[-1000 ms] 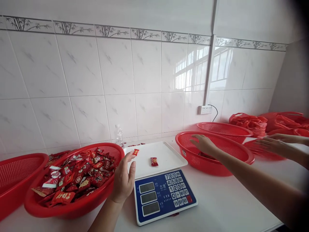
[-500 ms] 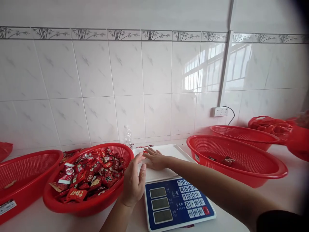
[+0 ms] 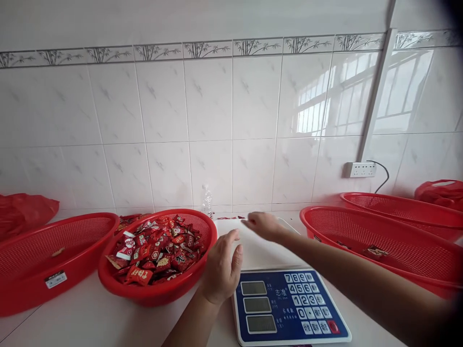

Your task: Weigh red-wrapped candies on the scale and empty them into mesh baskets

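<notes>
Holding the left hand (image 3: 221,270) at the left edge of the white tray (image 3: 262,253), thumb spread away from the fingers, just right of a red basket (image 3: 125,293) heaped with wrapped sweets (image 3: 155,250). Holding the right hand (image 3: 263,225) above the tray's far part, fingers curled inward; cannot tell if pinching anything. Below both hands, the scale's blue panel (image 3: 289,308).

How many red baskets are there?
4: the left basket, the heaped basket beside it, and on the right a front basket and a back basket. Others could be hidden.
</notes>
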Tool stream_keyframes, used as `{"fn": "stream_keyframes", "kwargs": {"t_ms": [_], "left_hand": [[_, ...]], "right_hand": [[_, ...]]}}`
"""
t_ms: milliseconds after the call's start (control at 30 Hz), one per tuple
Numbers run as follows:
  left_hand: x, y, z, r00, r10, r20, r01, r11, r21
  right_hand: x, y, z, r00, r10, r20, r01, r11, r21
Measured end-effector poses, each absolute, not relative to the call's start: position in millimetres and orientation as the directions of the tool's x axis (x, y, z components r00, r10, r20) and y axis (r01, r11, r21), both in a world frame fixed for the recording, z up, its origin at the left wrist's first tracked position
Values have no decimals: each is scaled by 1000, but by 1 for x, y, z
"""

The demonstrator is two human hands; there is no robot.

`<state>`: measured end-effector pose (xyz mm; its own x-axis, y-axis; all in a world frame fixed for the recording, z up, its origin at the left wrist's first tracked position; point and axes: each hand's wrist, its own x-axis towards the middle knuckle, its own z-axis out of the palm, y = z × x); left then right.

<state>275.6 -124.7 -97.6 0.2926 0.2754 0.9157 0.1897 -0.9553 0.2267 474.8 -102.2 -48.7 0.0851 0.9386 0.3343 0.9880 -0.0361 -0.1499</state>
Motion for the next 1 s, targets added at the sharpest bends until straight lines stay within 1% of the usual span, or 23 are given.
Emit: {"fn": "stream_keyframes", "kwargs": {"t_ms": [133,267,367,433,533,600,633,667,733,767,833,867,900,933,1000], "left_hand": [[277,-123,-100,313,287,905,181,-954,239],[278,-121,-104,334,289,897,186,-953,238],[279,-119,-106,349,293,890,207,-950,232],[280,-119,-105,374,288,881,215,-951,220],[283,-122,-103,445,297,845,238,-949,207],[285,-124,-103,498,323,805,270,-940,210],[286,-125,-103,521,337,784,284,-935,213],[287,-127,-102,538,349,768,292,-931,218],[288,-130,-101,540,355,763,283,-930,233],[288,-132,-100,522,356,775,268,-931,247],[288,-136,-94,447,383,809,241,-922,303],[287,-138,-90,401,421,814,234,-906,353],[285,-139,-85,358,477,803,229,-878,419],[283,-139,-79,329,546,771,223,-838,498],[277,-134,-66,312,675,669,213,-735,643]], "right_hand": [[542,-131,-26,326,857,400,943,-264,-203],[604,-167,-28,494,787,370,869,-431,-245],[629,-185,-40,563,758,328,826,-502,-256],[630,-189,-48,569,760,316,822,-506,-263],[607,-183,-56,487,821,298,867,-411,-283],[576,-178,-58,350,891,287,918,-265,-296],[557,-176,-59,243,929,279,940,-155,-303],[538,-176,-58,91,962,257,949,-6,-314],[501,-177,-54,-126,969,211,914,196,-354],[486,-179,-52,-189,957,222,891,262,-370],[465,-181,-46,-222,931,290,863,326,-385],[460,-182,-44,-210,922,324,864,330,-379],[457,-182,-43,-196,924,327,874,316,-369],[457,-181,-43,-194,935,297,887,296,-353],[462,-180,-43,-212,959,189,914,263,-310]]}}
